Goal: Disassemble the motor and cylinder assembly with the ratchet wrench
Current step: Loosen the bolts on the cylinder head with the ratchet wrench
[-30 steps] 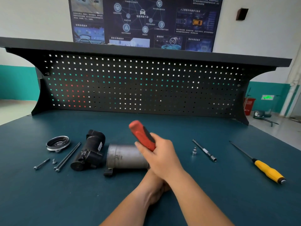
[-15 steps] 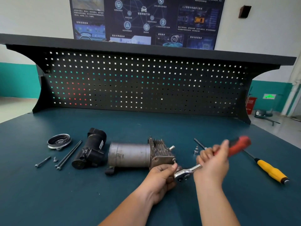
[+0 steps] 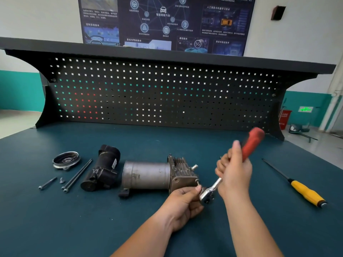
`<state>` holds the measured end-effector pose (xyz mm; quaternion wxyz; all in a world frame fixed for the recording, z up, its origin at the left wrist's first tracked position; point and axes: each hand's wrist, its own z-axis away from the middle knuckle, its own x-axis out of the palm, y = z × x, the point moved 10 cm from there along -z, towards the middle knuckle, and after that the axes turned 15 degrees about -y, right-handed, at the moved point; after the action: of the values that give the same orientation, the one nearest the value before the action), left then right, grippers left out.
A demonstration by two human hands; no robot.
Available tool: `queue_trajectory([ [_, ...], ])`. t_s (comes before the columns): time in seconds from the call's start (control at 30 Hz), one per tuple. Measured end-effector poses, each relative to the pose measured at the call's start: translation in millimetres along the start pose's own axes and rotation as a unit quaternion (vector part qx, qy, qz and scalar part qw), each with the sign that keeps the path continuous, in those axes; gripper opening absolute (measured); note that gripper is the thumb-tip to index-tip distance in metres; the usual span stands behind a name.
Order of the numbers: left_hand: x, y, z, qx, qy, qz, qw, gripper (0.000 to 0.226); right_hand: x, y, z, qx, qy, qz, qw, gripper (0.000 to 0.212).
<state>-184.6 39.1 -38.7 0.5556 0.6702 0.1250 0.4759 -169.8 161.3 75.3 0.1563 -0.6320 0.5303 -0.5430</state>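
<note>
Loose parts lie straight on the worktop (image 3: 55,219), none in a tray or bin.

Motor and cylinder assembly (image 3: 148,175): on its side, mid-worktop, nearer the front edge than the pegboard (image 3: 157,93). Long axis runs left-right, roughly parallel to the front edge. Grey can is on the left, and the finned block (image 3: 182,171) is on the end that points right.

Ratchet wrench (image 3: 216,184): head low at the block's right face, with the shaft and red handle rising up and right toward the back right corner.

Right hand (image 3: 234,171): wrapped round the handle's lower part, thumb lying up along it.
Left hand (image 3: 182,203): thumb and curled fingers pinch the wrench head where it meets the block.

Left of the assembly:
- black motor housing (image 3: 104,169), just beside the can, angled toward the back
- two long bolts (image 3: 78,175), side by side
- small screw (image 3: 61,180)
- short bolt (image 3: 47,183)
- round end cover (image 3: 66,160), nearest the left edge

Yellow-handled screwdriver (image 3: 304,190): well apart near the right edge, tip toward the back.

Hard to read:
- handle and right-hand fingertips are motion-blurred
- the fastener under the wrench head is covered by the left hand's fingers
- the right hand hides the worktop behind it
- both forearms are cut off at the bottom
</note>
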Motion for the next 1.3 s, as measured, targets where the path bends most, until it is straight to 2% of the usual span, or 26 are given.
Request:
queue_trajectory([
  [0.07, 0.2, -0.4, -0.8, 0.0, -0.004, -0.004, 1.0, 0.035, 22.6, -3.7, -3.6, -0.009, -0.074, 0.07, 0.995, 0.036],
  [0.13, -1.5, -2.1, -1.8, -0.005, 0.0, -0.007, 1.0, 0.028, 48.5, -4.0, 0.1, -0.027, -0.151, 0.161, 0.975, 0.033],
  [0.23, -5.0, -2.9, -2.1, -0.004, 0.005, -0.01, 1.0, 0.021, 89.7, -1.8, 18.6, -0.088, -0.245, 0.304, 0.916, 0.029],
  [0.33, 1.8, 4.0, -0.1, 0.017, -0.029, -0.009, 0.999, 0.02, 120.9, 11.1, 38.2, -0.121, -0.33, 0.395, 0.849, 0.028],
  [0.4, 2.3, 6.8, 1.0, 0.021, -0.037, -0.011, 0.999, 0.024, 123.8, 14.9, 41.2, -0.12, -0.343, 0.409, 0.837, 0.03],
  [0.53, -2.9, 2.4, -0.1, 0.007, -0.011, -0.028, 1.0, 0.022, 103.4, 2.8, 31.5, -0.1, -0.284, 0.327, 0.896, 0.031],
  [0.63, -4.8, 0.8, -0.5, 0.004, -0.003, -0.029, 1.0, 0.033, 79.8, 1.9, 18.0, -0.05, -0.224, 0.245, 0.942, 0.033],
  [0.83, -2.7, 1.4, 0.8, 0.001, 0.008, -0.017, 1.0, 0.022, 34.0, 4.3, 5.7, -0.003, -0.096, 0.062, 0.993, 0.037],
  [0.93, -4.6, 0.0, -0.1, -0.002, 0.017, -0.013, 1.0, 0.022, 7.0, 4.3, 4.6, 0.01, -0.017, -0.015, 1.0, 0.038],
  [1.07, -3.7, -1.9, -0.9, -0.002, 0.015, -0.01, 1.0, 0.018, -30.0, 17.5, 6.6, 0.054, 0.075, -0.109, 0.99, 0.04],
  [1.17, -1.1, -1.5, -0.4, -0.005, 0.004, -0.014, 1.0, 0.018, -44.4, 26.9, 11.0, 0.065, 0.103, -0.149, 0.981, 0.042],
  [1.3, -2.8, -2.3, -1.1, -0.009, 0.003, -0.017, 1.0, 0.014, -45.5, 25.8, 14.1, 0.048, 0.107, -0.135, 0.984, 0.041],
])
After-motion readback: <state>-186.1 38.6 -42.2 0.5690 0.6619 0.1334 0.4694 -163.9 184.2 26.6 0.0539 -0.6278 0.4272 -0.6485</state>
